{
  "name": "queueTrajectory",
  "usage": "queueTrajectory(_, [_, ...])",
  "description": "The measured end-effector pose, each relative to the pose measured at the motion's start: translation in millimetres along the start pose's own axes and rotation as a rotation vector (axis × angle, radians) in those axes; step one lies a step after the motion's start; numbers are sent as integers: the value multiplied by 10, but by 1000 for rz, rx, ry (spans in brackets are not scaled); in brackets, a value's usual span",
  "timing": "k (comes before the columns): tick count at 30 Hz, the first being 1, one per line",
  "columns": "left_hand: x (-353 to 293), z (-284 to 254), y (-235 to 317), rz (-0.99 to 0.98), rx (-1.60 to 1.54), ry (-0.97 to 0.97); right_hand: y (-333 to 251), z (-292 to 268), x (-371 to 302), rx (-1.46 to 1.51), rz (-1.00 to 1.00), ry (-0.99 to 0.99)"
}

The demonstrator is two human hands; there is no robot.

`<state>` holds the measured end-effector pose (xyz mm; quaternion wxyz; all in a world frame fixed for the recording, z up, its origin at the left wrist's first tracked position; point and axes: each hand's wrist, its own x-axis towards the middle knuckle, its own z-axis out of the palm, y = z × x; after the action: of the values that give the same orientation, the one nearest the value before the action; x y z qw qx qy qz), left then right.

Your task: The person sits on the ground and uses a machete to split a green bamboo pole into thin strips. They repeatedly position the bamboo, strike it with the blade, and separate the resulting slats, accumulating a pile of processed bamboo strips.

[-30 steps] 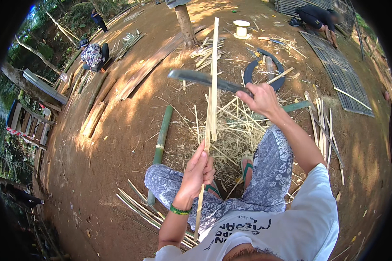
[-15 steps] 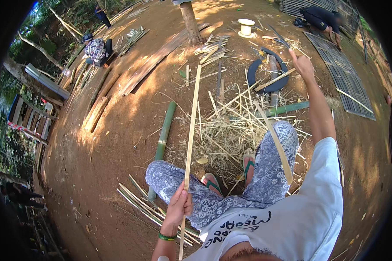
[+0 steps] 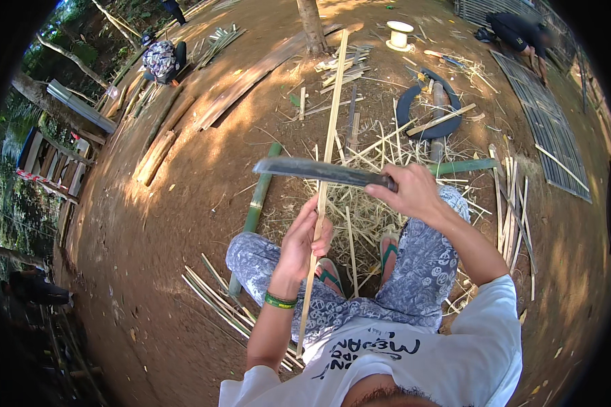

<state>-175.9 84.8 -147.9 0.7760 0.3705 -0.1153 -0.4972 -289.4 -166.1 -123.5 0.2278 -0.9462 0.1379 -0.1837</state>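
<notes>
My left hand (image 3: 307, 237) is closed round a long, pale bamboo strip (image 3: 333, 122), which stands out in front of me between my knees. In my right hand (image 3: 411, 192) is a machete (image 3: 312, 169), gripped by its handle. Its broad dark blade points left and lies across the strip, just above my left fingers; whether it bites into the strip I cannot tell. Thin bamboo shavings (image 3: 360, 197) heap on the ground between my legs, behind the strip.
Green bamboo poles lie left (image 3: 258, 198) and right (image 3: 463, 166) of the heap. Split strips rest by my left knee (image 3: 217, 308) and at right (image 3: 512, 210). Beyond are a black ring (image 3: 406, 108), a pale spool (image 3: 399, 37), a slatted bamboo panel (image 3: 543, 129) and two crouching people (image 3: 164, 61).
My right hand has come down and inward from far right, bringing the machete across the strip. My left hand has moved up and forward with the strip. The strip over my right leg is gone from there.
</notes>
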Motion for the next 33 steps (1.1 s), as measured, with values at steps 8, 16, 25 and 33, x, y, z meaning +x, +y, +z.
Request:
queueTrajectory(8, [226,393,-40,-47,30,-70,-182,132,-186,-94,-168,106])
queueTrajectory(16, [126,544,-22,-6,106,-78,-112,90,-85,-98,-325,209])
queueTrajectory(25, [-37,550,32,21,159,-20,-86,75,80,-184,-417,273])
queueTrajectory(33, [-226,429,66,35,186,-38,36,-2,232,-201,-378,309])
